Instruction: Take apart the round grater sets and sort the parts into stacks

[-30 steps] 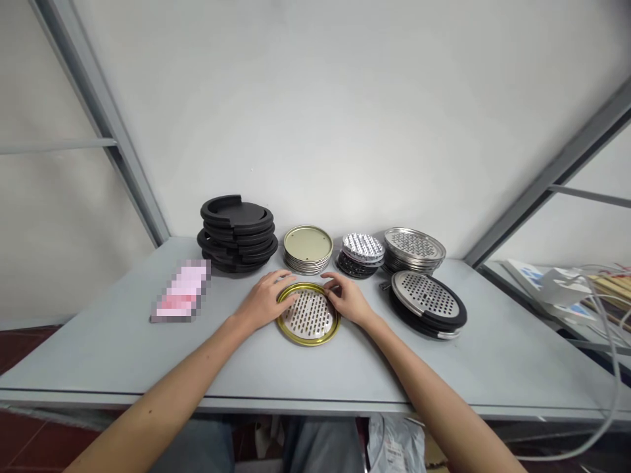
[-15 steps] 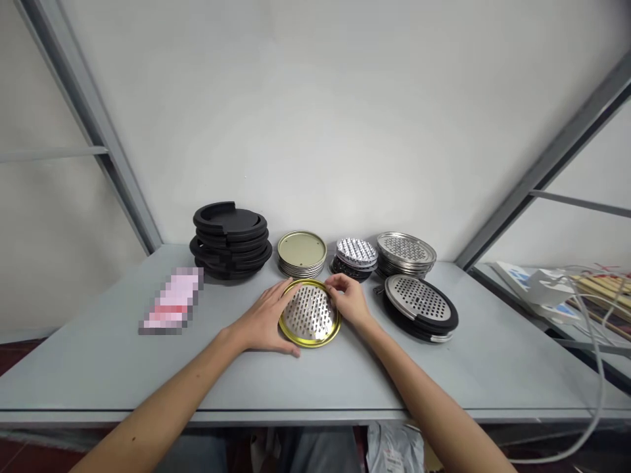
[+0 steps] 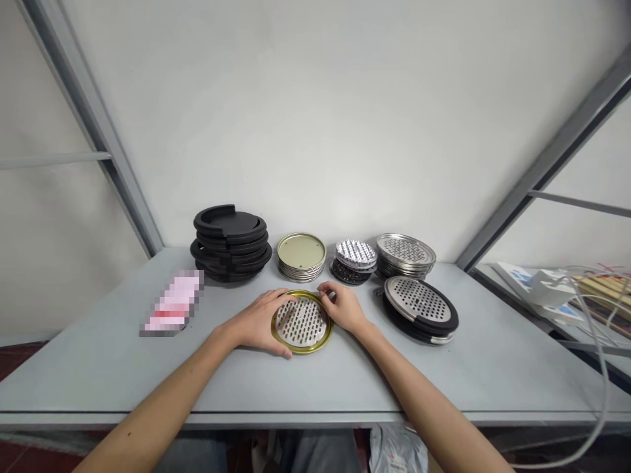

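A round gold-rimmed tin lid [image 3: 302, 323] lies flat on the grey table [image 3: 98, 368] with a perforated silver disc inside it. My left hand [image 3: 256, 322] curls around the lid's left edge, thumb at its near rim. At the lid's far right edge, my right hand [image 3: 341, 307] pinches the rim with its fingertips. Both hands hold the same lid.
Along the wall stand a stack of black rings [image 3: 231, 242], a stack of gold lids [image 3: 301, 256], a small pile of perforated discs [image 3: 355, 260] and a stack of steel strainer plates [image 3: 405, 253]. An assembled black-rimmed strainer stack [image 3: 420, 309] sits right. A pink packet [image 3: 172, 305] lies left.
The lid with its disc has slid slightly left and nearer, and now lies flatter. My left hand has drawn back with it; the right hand followed.
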A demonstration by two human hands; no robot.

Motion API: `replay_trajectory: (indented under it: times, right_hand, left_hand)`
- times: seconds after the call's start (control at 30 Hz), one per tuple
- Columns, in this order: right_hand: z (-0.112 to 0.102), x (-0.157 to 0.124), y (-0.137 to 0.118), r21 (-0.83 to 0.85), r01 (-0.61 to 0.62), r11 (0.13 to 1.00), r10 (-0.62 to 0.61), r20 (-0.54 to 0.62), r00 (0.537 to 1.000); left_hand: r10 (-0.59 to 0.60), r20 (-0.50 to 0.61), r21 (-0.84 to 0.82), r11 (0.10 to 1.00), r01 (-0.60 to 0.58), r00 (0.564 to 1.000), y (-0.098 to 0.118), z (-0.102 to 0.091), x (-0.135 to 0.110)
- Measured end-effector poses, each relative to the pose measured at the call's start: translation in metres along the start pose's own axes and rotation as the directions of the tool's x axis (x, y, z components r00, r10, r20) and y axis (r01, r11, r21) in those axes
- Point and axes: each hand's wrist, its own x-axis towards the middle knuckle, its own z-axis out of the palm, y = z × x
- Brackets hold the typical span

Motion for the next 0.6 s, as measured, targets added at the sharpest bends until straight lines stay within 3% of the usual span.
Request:
replay_trajectory:
  times: [0.2, 0.6]
  right_hand:
    - [-0.0082, 0.0023, -0.0019, -0.005, 0.074, 0.997, -0.074, -0.139, 0.988]
    - [-0.0082, 0.0010, -0.0025, -0.046, 0.096, 0.994, -0.098, -0.050, 0.994]
  left_hand:
    - [0.004, -0.042, 0.022, 1.000, -0.003, 0.999, -0.0043, 0.0013, 0.0004]
    - [-0.037, -0.035, 0.057, 0.998, 0.039, 0.999, -0.0093, 0.0017, -0.0004]
